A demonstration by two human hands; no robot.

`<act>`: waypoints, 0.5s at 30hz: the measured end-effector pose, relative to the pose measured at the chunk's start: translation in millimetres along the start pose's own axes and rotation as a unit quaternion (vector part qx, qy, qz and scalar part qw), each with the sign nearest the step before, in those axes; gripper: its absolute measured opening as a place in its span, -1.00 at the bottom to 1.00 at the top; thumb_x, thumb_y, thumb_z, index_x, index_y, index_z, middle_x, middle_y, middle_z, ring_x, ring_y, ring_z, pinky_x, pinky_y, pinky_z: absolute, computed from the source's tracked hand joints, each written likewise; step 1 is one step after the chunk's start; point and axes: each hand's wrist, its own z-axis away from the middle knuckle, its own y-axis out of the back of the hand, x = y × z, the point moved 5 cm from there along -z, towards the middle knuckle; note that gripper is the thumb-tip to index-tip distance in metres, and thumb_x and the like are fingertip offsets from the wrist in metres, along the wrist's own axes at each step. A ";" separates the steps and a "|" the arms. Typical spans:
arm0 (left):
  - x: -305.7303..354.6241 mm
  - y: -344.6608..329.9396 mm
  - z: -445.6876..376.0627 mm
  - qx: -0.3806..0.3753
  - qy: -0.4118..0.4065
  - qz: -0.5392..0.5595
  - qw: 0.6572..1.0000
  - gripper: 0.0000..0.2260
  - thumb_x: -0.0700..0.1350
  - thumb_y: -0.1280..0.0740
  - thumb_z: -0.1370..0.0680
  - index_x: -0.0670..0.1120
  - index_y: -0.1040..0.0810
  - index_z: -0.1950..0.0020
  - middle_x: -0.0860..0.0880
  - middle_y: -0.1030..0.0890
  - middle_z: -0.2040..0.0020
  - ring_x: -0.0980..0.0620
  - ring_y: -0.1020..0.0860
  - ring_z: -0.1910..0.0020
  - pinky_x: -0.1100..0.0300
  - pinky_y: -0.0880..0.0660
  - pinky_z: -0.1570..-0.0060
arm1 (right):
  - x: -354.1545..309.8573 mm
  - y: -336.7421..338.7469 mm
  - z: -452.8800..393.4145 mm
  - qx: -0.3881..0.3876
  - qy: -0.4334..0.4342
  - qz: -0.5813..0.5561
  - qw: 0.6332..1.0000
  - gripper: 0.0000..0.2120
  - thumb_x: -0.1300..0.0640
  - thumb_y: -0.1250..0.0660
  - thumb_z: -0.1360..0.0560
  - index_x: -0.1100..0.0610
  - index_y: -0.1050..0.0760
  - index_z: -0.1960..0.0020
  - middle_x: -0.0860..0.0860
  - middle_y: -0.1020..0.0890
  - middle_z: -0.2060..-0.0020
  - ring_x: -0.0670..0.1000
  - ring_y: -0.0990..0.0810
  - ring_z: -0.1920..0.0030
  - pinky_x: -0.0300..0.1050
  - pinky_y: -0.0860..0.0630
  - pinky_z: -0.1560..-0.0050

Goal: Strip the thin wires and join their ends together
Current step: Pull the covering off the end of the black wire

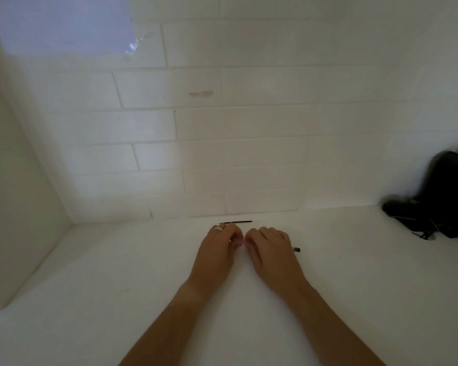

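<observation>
White tiled wall behind, white surface (pixel 117 273) below, dim light. My left hand (pixel 217 249) and right hand (pixel 271 250) sit curled with fingertips nearly meeting, likely pinching something fine between them, but whether they hold a wire I cannot tell; one dark wire (pixel 237 222) lies just beyond the left hand, a dark stub (pixel 296 249) pokes out by the right. Looks like stripping or twisting; next calls for a steady, light pinch.
</observation>
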 end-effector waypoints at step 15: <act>-6.0 20.2 2.3 0.068 0.041 -0.040 0.996 -0.74 -0.38 -0.31 -0.45 -0.01 -0.59 0.11 0.09 -0.59 0.20 0.08 -0.50 0.13 0.17 -0.50 0.14 | -5.6 7.9 0.0 -0.010 -0.009 0.092 0.996 -0.70 -0.16 -0.08 -0.62 -0.08 -0.48 0.15 -0.06 -0.42 0.50 -0.04 -0.37 0.54 -0.19 -0.21 0.54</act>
